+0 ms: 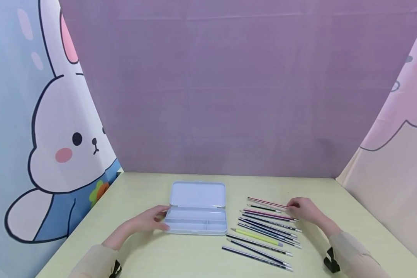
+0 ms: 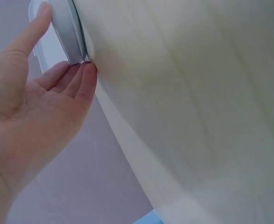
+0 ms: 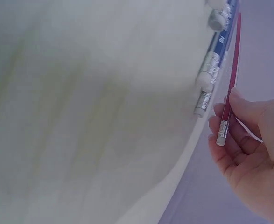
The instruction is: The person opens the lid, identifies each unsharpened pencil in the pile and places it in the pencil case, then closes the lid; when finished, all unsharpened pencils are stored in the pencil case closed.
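A flat white pencil case (image 1: 196, 233) lies with its lid raised, showing an upper tray and lower compartments. My left hand (image 1: 149, 220) holds it by the left end; the left wrist view shows the thumb (image 2: 42, 14) over the case's rim and the fingertips at its side. My right hand (image 1: 304, 208) pinches a red pencil (image 1: 267, 202) close to its eraser end, between thumb and fingers. In the right wrist view the red pencil (image 3: 233, 70) rises from the fingers, its white eraser downward. Several dark striped pencils (image 1: 257, 259) lie beside the case, pointing left.
A yellow pencil-like stick (image 1: 257, 236) lies among the pencils. Behind the pale table (image 1: 142, 185) hangs a purple cloth (image 1: 208, 96). Printed cartoon curtains stand at the left (image 1: 7, 116) and right (image 1: 396, 170).
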Demonstrator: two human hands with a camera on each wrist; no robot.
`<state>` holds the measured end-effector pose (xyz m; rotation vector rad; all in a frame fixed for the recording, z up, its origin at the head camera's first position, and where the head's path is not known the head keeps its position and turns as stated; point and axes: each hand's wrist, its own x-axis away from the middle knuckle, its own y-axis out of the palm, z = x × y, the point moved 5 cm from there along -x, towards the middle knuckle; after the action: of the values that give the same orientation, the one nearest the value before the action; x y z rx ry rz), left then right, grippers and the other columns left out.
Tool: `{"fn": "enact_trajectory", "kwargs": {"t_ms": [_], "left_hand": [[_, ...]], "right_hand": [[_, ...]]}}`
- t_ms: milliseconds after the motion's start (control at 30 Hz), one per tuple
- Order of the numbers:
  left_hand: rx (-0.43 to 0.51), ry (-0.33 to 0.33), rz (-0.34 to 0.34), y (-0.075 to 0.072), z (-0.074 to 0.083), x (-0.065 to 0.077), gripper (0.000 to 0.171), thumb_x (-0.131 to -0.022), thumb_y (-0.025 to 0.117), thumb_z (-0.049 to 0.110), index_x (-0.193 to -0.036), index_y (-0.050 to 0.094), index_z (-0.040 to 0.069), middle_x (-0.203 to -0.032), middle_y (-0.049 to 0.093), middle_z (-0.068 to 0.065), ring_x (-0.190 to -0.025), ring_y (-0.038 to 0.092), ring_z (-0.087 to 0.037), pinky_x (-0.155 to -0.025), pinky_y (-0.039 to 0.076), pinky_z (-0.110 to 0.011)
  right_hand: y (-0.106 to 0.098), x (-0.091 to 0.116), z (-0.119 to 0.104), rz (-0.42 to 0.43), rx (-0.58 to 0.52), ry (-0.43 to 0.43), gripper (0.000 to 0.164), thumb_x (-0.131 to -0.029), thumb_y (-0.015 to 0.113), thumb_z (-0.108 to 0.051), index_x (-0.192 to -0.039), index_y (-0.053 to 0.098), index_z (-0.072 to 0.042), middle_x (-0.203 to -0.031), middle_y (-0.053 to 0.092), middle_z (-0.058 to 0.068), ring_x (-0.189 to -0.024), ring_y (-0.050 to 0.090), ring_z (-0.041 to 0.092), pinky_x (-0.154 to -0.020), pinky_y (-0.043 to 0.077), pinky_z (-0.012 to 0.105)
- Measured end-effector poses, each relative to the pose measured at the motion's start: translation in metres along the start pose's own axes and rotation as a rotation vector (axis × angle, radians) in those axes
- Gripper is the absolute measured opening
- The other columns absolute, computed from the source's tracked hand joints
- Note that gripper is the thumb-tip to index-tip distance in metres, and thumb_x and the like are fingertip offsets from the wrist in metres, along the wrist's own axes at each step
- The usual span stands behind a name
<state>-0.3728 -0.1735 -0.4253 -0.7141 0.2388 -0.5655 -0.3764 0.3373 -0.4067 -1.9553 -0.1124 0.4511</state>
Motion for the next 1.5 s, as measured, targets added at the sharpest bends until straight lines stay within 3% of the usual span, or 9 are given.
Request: {"fn": "enact_trajectory", "kwargs": {"t_ms": [333, 600, 1167, 1500], "left_hand": [[-0.011, -0.011, 0.002, -0.001, -0.001, 0.000, 0.078, -0.082, 0.073, 0.027, -0.138, 0.034, -0.011, -0.137, 0.040, -0.031, -0.122, 0.044, -0.045, -0.096, 0.045, -0.051], [-0.015, 0.008, 0.002, 0.001, 0.000, 0.000, 0.076, -0.082, 0.073, 0.024, -0.137, 0.035, -0.012, -0.136, 0.040, -0.032, -0.121, 0.045, -0.045, -0.095, 0.046, -0.051], [-0.020, 0.020, 0.024, 0.000, 0.002, 0.000, 0.075, -0.080, 0.074, 0.022, -0.135, 0.036, -0.013, -0.134, 0.042, -0.033, -0.118, 0.047, -0.046, -0.093, 0.047, -0.050], [-0.029, -0.043, 0.025, 0.001, -0.001, 0.000, 0.076, -0.081, 0.074, 0.027, -0.137, 0.037, -0.009, -0.137, 0.042, -0.029, -0.121, 0.046, -0.043, -0.096, 0.046, -0.050]], "right_hand": [[-0.012, -0.002, -0.009, 0.075, -0.004, -0.063, 0.005, -0.084, 0.067, -0.008, -0.086, 0.071, -0.007, -0.079, 0.066, -0.001, -0.069, 0.056, 0.004, -0.061, 0.049, 0.024], [-0.017, -0.005, -0.030, 0.089, -0.035, -0.069, 0.006, -0.085, 0.067, -0.008, -0.089, 0.071, -0.008, -0.082, 0.067, -0.002, -0.070, 0.057, 0.005, -0.061, 0.049, 0.024], [-0.004, -0.024, -0.072, 0.077, -0.093, -0.116, 0.006, -0.086, 0.066, -0.011, -0.089, 0.071, -0.011, -0.081, 0.066, -0.005, -0.070, 0.055, 0.003, -0.063, 0.049, 0.023], [0.004, -0.038, -0.102, 0.052, -0.135, -0.169, 0.007, -0.087, 0.066, -0.015, -0.091, 0.071, -0.012, -0.081, 0.063, -0.006, -0.070, 0.053, 0.003, -0.062, 0.048, 0.022]]}}
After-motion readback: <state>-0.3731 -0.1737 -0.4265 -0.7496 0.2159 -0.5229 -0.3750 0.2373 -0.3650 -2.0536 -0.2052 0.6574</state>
